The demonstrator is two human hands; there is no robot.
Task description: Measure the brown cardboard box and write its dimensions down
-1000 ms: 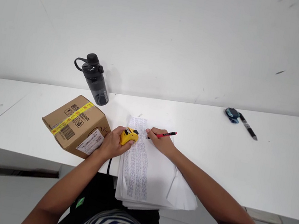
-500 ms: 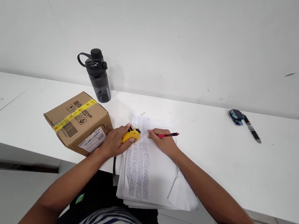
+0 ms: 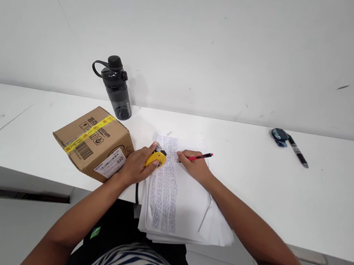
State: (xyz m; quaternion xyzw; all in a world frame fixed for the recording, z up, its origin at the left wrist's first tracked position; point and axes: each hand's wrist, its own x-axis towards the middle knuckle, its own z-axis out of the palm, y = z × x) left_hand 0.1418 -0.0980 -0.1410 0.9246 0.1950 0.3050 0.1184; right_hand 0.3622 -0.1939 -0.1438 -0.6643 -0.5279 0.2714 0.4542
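My left hand (image 3: 139, 164) is closed around a yellow tape measure (image 3: 155, 160) at the left edge of a stack of paper (image 3: 193, 208). Columns of dense handwriting run down the left side of the top sheet. Resting on that sheet, my right hand (image 3: 195, 167) grips a red and black pen (image 3: 200, 156), its tip close to the upper part of the writing. Just left of my left hand sits a cardboard box (image 3: 93, 140) sealed with yellow tape and bearing a white label. The lower pages hang over the table's front edge.
A dark water bottle (image 3: 117, 90) stands behind the box, near the wall. Toward the back right of the white table (image 3: 288, 202) lie a small dark rounded device (image 3: 279, 135) and a black marker-like pen (image 3: 298, 151). A black strap (image 3: 137, 193) shows beside the paper.
Both hands stay nearly where they were. The pen in my right hand has shifted slightly, and the tape measure has turned a little in my left hand.
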